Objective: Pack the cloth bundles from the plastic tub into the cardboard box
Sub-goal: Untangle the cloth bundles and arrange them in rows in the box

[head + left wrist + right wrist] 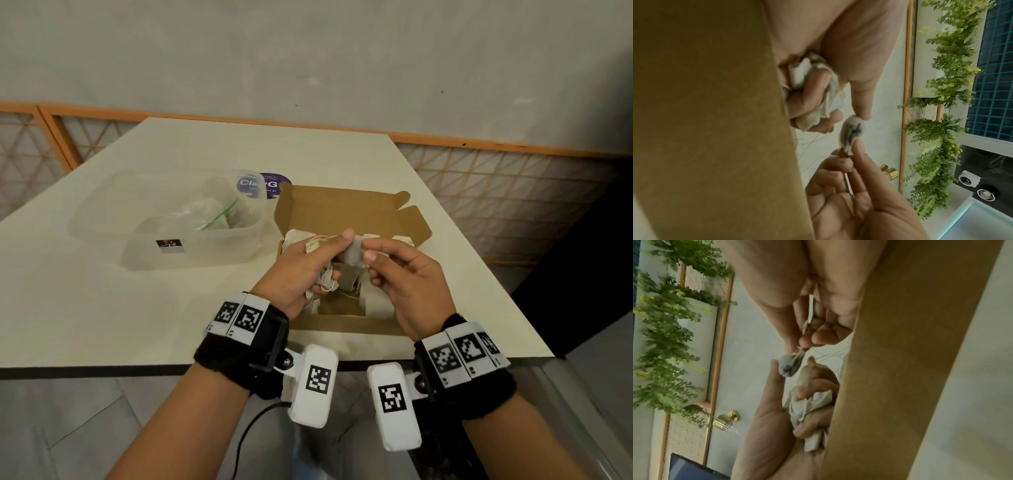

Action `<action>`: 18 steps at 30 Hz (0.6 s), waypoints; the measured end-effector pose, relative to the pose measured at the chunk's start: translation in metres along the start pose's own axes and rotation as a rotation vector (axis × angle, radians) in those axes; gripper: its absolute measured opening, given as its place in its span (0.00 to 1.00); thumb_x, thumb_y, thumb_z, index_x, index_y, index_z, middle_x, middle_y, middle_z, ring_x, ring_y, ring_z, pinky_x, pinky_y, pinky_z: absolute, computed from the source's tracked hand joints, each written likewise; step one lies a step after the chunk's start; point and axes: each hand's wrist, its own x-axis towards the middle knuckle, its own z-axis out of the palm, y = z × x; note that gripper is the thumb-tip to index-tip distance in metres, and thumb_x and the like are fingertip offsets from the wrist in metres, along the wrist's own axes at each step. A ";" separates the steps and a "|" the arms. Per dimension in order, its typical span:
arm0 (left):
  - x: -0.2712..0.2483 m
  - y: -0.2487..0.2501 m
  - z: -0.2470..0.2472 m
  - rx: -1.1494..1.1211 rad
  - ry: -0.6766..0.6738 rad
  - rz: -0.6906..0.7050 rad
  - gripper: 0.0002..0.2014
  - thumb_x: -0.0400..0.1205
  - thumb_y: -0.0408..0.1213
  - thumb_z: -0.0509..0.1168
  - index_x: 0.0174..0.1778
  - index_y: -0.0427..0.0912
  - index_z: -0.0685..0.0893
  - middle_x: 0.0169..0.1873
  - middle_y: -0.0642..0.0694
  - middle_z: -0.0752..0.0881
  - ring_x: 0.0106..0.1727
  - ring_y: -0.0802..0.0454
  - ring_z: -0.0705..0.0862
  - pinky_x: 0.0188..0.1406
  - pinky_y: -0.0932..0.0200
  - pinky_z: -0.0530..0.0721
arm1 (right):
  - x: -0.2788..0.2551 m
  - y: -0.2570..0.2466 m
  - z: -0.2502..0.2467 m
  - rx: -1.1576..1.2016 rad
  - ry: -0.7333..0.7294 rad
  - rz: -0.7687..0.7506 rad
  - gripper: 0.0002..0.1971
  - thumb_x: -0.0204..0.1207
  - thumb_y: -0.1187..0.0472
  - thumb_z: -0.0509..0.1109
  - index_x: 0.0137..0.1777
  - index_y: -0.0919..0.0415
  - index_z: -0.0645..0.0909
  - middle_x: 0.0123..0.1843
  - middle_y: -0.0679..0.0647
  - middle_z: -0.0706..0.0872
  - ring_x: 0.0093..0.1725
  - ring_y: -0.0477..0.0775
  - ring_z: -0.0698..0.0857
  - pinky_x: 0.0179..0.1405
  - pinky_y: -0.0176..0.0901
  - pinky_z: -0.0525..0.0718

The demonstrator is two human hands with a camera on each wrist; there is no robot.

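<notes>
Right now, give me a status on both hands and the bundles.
Left hand grips cream bundles; right hand pinches a small grey bundle. Both over the cardboard box. More left in plastic tub. Nothing in the way.

An indoor room, office-like: a plain cream table (pixel 205 308) by a grey wall (pixel 308 51), orange-framed lattice panels (pixel 496 192) far behind, hanging greenery (pixel 941 97), a brass door knob (pixel 726 420).

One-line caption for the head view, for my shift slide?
Both hands, left hand and right hand, pinch a small grey cloth bundle above the open cardboard box, beside the plastic tub.
</notes>
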 end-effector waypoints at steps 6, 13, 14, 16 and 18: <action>0.004 -0.002 -0.003 -0.079 0.006 -0.022 0.09 0.82 0.37 0.65 0.49 0.34 0.81 0.22 0.49 0.77 0.15 0.62 0.70 0.09 0.73 0.60 | 0.001 -0.010 -0.009 -0.152 -0.111 -0.003 0.22 0.76 0.79 0.61 0.55 0.51 0.82 0.36 0.48 0.83 0.39 0.44 0.82 0.41 0.33 0.81; 0.003 -0.001 -0.002 -0.061 -0.037 -0.039 0.07 0.82 0.37 0.64 0.42 0.38 0.81 0.26 0.46 0.79 0.18 0.60 0.71 0.10 0.73 0.60 | 0.007 -0.028 -0.017 -0.579 -0.086 -0.231 0.07 0.72 0.63 0.74 0.43 0.47 0.86 0.49 0.53 0.82 0.47 0.43 0.80 0.42 0.25 0.77; 0.004 -0.001 -0.002 -0.052 -0.024 -0.044 0.08 0.82 0.39 0.65 0.42 0.38 0.82 0.28 0.45 0.80 0.19 0.59 0.72 0.10 0.73 0.61 | 0.009 -0.031 -0.019 -0.616 -0.080 -0.253 0.06 0.72 0.62 0.74 0.42 0.48 0.86 0.49 0.51 0.82 0.47 0.40 0.80 0.41 0.24 0.75; 0.005 -0.002 -0.002 -0.049 -0.006 -0.045 0.09 0.82 0.42 0.65 0.42 0.40 0.84 0.29 0.46 0.81 0.21 0.59 0.72 0.11 0.72 0.61 | 0.015 -0.041 -0.025 -0.715 -0.081 -0.258 0.05 0.74 0.61 0.72 0.43 0.48 0.85 0.46 0.45 0.84 0.44 0.39 0.79 0.41 0.25 0.74; 0.004 -0.002 -0.004 -0.058 -0.002 -0.031 0.10 0.82 0.44 0.64 0.43 0.41 0.84 0.29 0.48 0.80 0.21 0.60 0.71 0.10 0.72 0.60 | 0.021 -0.051 -0.033 -0.814 -0.082 -0.236 0.05 0.75 0.60 0.71 0.46 0.49 0.85 0.43 0.44 0.85 0.40 0.38 0.78 0.41 0.26 0.74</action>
